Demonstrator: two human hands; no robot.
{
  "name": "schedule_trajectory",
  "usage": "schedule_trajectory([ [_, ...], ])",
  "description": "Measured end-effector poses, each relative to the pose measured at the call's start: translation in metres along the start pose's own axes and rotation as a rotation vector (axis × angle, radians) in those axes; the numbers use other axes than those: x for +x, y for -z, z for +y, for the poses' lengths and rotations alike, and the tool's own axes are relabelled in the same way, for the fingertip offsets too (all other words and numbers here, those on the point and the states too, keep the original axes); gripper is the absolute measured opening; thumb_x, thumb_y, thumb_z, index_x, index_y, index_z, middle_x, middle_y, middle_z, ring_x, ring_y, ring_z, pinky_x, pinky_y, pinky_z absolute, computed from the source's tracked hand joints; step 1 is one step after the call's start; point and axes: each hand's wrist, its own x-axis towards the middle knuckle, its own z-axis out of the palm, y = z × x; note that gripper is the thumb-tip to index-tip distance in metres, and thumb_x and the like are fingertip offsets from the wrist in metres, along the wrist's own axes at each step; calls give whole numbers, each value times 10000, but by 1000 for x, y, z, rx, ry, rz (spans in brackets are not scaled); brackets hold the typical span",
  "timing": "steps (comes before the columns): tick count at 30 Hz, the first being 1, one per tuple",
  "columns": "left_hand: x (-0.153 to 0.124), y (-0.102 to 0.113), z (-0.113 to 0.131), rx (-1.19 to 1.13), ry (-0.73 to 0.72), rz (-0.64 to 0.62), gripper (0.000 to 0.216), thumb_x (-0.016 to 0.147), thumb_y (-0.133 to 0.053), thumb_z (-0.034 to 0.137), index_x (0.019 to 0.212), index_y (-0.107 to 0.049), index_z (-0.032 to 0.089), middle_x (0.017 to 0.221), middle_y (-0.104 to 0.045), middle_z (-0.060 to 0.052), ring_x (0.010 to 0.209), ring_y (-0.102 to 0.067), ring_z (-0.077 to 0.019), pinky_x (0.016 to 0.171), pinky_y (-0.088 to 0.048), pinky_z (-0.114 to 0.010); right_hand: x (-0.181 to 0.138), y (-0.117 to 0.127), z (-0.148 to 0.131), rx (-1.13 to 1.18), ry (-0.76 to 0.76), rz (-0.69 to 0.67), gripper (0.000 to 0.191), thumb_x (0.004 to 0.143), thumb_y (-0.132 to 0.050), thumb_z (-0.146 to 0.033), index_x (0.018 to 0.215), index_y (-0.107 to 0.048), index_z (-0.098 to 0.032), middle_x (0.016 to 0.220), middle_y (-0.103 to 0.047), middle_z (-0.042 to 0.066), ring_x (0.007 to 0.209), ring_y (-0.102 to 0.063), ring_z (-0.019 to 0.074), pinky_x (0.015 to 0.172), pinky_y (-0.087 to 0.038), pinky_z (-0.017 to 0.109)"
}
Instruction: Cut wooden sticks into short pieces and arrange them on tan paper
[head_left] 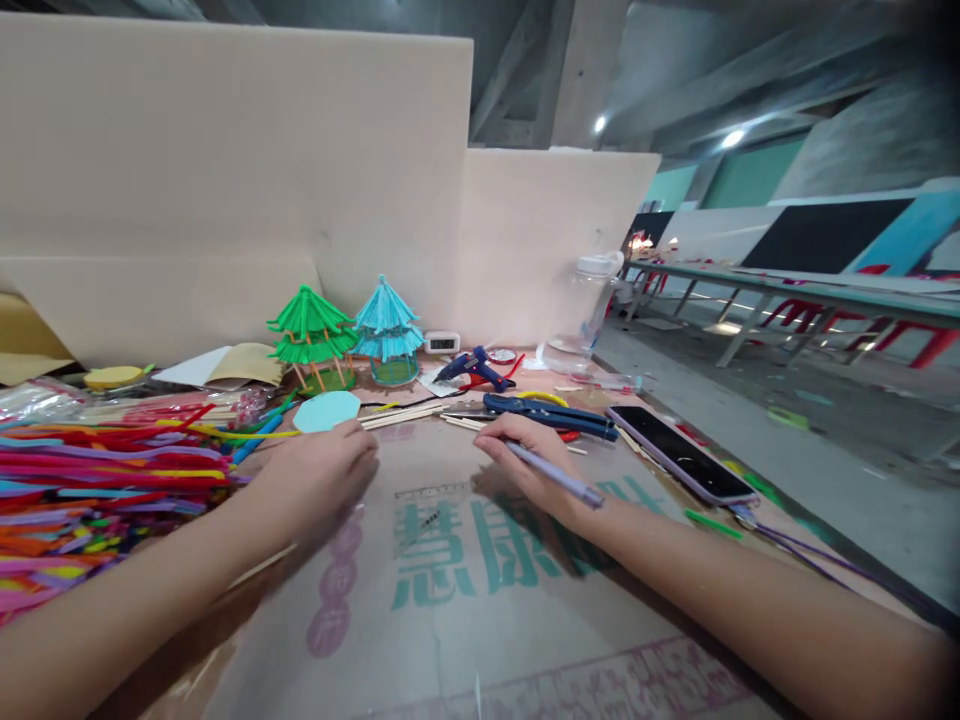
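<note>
My left hand (319,478) rests on the printed cardboard sheet (480,620), fingers curled, its fingertips at the near edge of a light blue paper disc (326,411). My right hand (529,460) is closed around a grey-lilac pen (559,478), whose free end points to the right. A clear ruler (427,492) lies flat on the cardboard between the two hands. Several thin wooden sticks (401,416) lie just beyond my fingers.
A heap of coloured pipe cleaners (90,470) fills the left side. Green (311,335) and blue (386,330) craft pavilions stand at the back by a blue glue gun (476,368). Dark blue pliers (551,414) and a phone (679,452) lie to the right. A clear bottle (585,315) stands near the table's right edge.
</note>
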Motion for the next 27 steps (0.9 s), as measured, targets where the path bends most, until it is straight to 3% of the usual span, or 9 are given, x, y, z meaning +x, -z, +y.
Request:
schedule_trajectory([
  [2, -2, -6, 14, -25, -42, -18, 298, 1028, -437, 320, 937, -704, 222, 954, -692, -55, 845, -654, -200, 781, -494, -310, 2, 2, 1, -67, 74, -43, 168, 961, -601, -298, 872, -709, -205, 894, -733, 62, 859, -680, 216, 817, -511, 337],
  [6, -13, -15, 33, -159, -153, -21, 313, 1059, -409, 317, 1031, -709, 232, 1052, -705, -61, 900, -671, -191, 830, -508, -312, 8, 8, 11, -258, 82, -44, 128, 960, -595, -224, 944, -721, -201, 962, -737, 83, 928, -686, 239, 871, -517, 365],
  [12, -20, -22, 30, -158, -224, -50, 311, 1053, -406, 338, 1113, -696, 245, 1041, -674, -61, 870, -672, -199, 767, -489, -329, 10, 17, 31, -568, 36, -143, 99, 958, -639, -191, 1014, -721, -179, 1033, -714, 121, 1002, -654, 282, 905, -492, 395],
  [19, -19, -20, 34, -99, -192, -136, 376, 1069, -317, 350, 1088, -678, 249, 1031, -652, -62, 880, -673, -233, 764, -457, -393, 8, 13, 33, -619, 24, -239, 132, 989, -607, -194, 942, -727, -165, 971, -709, 122, 956, -646, 287, 884, -492, 416],
  [23, -19, -20, 34, -102, -234, -102, 364, 1064, -319, 314, 1040, -674, 238, 1037, -655, -57, 845, -676, -217, 738, -458, -376, 10, 14, 35, -596, -2, -229, 144, 996, -588, -177, 1006, -730, -156, 1008, -722, 132, 992, -663, 287, 904, -506, 416],
  [27, -18, -19, 37, -43, -249, -90, 336, 1069, -350, 273, 1027, -681, 232, 1039, -678, -50, 821, -687, -210, 686, -455, -351, 11, 15, 36, -558, 1, -240, 194, 1008, -566, -187, 942, -746, -156, 960, -725, 128, 963, -674, 288, 902, -513, 424],
])
